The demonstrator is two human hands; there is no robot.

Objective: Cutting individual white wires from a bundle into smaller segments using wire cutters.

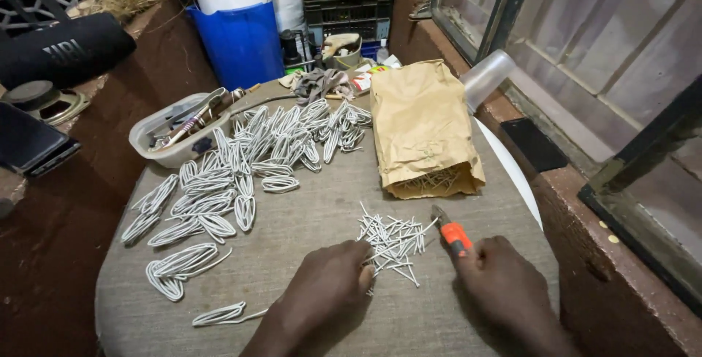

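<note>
Nearest the lens, at the bottom centre of the frame, we see our left hand lying knuckles-up on the cloth-covered table, its fingertips bent onto the lower left edge of a small heap of short metal nails; whether they pinch one nail or only press on the heap, we cannot tell. Starting from the far left of the frame, we find a black cylindrical speaker on the brown ledge in the upper left, with a dark phone below it. Next comes a white plastic tub full of hand tools at the table's upper left edge. From there, folded loops of white wire spread across the left and middle of the table, down to a single loop near the bottom edge. Behind them, at the top centre, stands a blue bucket. Right of centre, a brown paper bag lies on its side, its open mouth facing us with more nails showing inside. Just below it, at the lower right, our right hand is clenched round an orange-handled tool, whose metal tip reaches the right edge of the nail heap.
</note>
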